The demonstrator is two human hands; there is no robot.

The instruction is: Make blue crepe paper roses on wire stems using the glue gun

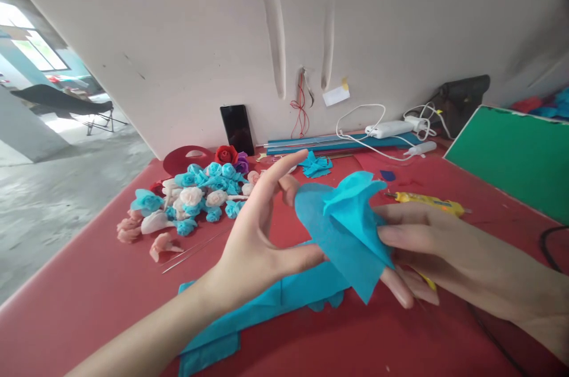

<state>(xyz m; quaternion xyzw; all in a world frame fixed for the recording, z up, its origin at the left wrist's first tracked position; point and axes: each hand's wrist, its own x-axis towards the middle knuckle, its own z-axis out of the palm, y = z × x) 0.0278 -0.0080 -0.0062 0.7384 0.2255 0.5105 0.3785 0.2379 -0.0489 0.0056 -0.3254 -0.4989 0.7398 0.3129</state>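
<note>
A partly formed blue crepe-paper flower (351, 217) with loose, folded petals is held above the table by its base. My right hand (427, 252) grips it from the right between thumb and fingers. On the other side, my left hand (262, 235) is spread, index finger stretched out; its thumb tip reaches the paper's lower left edge and partly hides behind it. Blue crepe-paper strips (267, 306) lie on the table beneath both hands. Behind my right hand rests a yellow glue gun (429, 204), partly covered by the fingers.
Blue, white and pink paper flowers (191, 196) are heaped at the left on the red table (89, 306). Thin wires (191, 252) lie near them. A phone (237, 128) leans on the back panel. A white power strip (389, 129) and a green board (511, 157) are at right.
</note>
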